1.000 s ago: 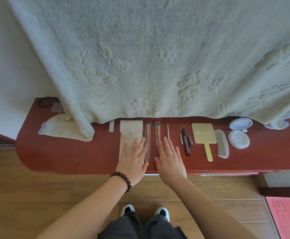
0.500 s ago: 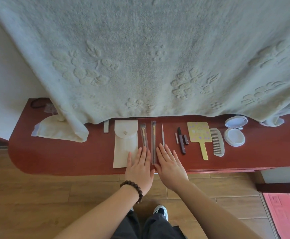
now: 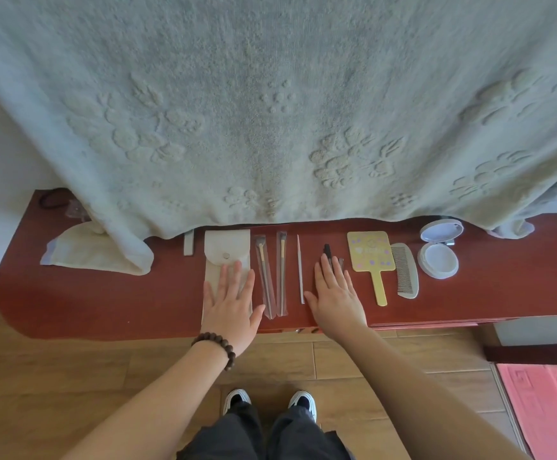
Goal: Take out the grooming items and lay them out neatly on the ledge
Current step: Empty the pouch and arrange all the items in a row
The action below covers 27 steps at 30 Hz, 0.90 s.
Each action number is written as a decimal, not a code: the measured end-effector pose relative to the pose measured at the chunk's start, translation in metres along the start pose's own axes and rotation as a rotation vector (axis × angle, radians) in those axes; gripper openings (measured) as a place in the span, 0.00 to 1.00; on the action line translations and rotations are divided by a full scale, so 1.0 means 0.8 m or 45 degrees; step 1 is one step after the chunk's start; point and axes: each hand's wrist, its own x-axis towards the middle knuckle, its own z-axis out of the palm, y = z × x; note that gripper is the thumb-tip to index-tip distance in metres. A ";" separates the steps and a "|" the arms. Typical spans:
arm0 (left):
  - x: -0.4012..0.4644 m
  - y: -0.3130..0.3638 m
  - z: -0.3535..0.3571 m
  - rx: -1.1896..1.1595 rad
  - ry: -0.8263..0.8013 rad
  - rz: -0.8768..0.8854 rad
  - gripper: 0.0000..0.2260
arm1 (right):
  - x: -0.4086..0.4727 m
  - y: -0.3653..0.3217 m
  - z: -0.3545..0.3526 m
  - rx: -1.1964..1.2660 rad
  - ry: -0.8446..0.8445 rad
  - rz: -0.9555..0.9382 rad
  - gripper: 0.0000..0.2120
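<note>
Spreading apart from the centre of the row, a person's left hand (image 3: 229,305) now lies flat, fingers straight, on the cream pouch (image 3: 226,257), while the right hand (image 3: 335,293), equally flat, covers dark small items (image 3: 327,251) hard to identify. Brushes (image 3: 272,273), mirror (image 3: 371,252), comb (image 3: 404,270) and compact (image 3: 439,249) line the ledge's (image 3: 104,300) rear edge, suggesting final tidying; a blanket (image 3: 270,111) hides everything behind.

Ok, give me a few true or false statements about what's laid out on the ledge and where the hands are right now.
1. The left hand lies flat on the cream pouch. True.
2. The compact is closed. False: its lid stands open.
3. The comb lies right of the yellow hand mirror. True.
4. The right hand grips a brush. False: it lies flat; two wrapped brushes lie between the hands.
</note>
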 end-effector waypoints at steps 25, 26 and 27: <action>0.007 0.003 0.018 0.039 0.031 -0.017 0.34 | 0.018 -0.032 0.003 -0.034 0.038 -0.127 0.27; 0.007 0.003 0.020 0.030 0.049 -0.008 0.34 | 0.020 -0.032 0.004 -0.060 0.031 -0.136 0.27; 0.006 0.004 0.022 0.026 0.071 0.007 0.33 | 0.020 -0.032 0.005 -0.081 0.024 -0.147 0.27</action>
